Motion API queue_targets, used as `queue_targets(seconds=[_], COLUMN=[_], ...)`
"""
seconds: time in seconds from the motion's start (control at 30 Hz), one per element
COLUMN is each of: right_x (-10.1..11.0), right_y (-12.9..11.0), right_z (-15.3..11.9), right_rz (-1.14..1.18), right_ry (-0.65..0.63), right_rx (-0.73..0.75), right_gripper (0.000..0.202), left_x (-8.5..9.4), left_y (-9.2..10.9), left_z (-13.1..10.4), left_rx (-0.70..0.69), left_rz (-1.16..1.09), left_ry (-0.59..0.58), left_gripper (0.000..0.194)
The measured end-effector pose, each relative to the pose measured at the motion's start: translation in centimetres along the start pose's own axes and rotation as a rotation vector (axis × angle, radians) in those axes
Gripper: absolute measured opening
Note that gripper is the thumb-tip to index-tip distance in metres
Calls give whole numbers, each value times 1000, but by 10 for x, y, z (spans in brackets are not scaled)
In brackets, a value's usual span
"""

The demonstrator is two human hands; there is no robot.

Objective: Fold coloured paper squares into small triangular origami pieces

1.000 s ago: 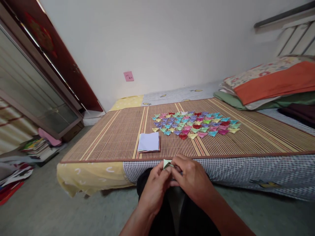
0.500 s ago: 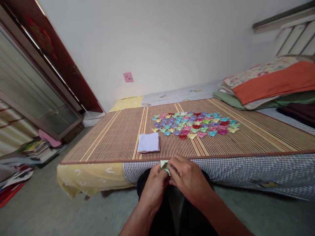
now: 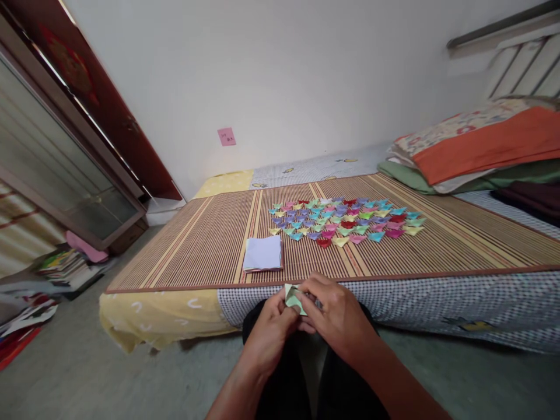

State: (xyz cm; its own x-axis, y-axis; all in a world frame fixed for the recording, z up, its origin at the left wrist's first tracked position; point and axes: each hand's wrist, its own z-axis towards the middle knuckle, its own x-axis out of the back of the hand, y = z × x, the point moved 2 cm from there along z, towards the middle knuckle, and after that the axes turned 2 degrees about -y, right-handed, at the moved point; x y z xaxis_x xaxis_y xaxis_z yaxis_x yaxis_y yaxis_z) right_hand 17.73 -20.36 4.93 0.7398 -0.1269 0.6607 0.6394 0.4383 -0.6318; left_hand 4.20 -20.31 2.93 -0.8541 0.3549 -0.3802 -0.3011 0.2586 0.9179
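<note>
Above my knees, just before the bed's front edge, a pale green piece of folded paper is held between both hands. My left hand pinches its left and lower side, thumb on top. From the right, my right hand grips the other side, its fingers covering part of the paper. On the mat just beyond lies a stack of square paper sheets with a pale lilac one on top. Farther right, several small folded paper pieces in many colours sit in rows.
A striped bamboo mat covers the bed. Folded bedding is piled at the right. A pink note is stuck on the wall. Books lie on the floor at the left, near a glass-panelled cabinet.
The green paper is opened out a little more and shows more of its inner face. Both hands keep their hold, with the fingers slightly shifted.
</note>
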Motion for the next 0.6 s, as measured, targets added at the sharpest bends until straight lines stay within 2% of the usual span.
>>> queue_targets(seconds=[0.13,0.23,0.6], right_x=[4,3,-2], right_y=[1,0,-3], right_z=[0,-1,-2], right_rz=[21,-7,-99], right_ry=[-30,-19,27], right_rx=[-19,-15,98], right_gripper=[19,21,20], left_x=[4,3,1], left_y=[2,5,10], left_z=[-5,-6,-7], left_rx=[-11,-25,-27], left_rz=[-13,-47,-32], left_ry=[-12,13,43], left_gripper=[49,58,56])
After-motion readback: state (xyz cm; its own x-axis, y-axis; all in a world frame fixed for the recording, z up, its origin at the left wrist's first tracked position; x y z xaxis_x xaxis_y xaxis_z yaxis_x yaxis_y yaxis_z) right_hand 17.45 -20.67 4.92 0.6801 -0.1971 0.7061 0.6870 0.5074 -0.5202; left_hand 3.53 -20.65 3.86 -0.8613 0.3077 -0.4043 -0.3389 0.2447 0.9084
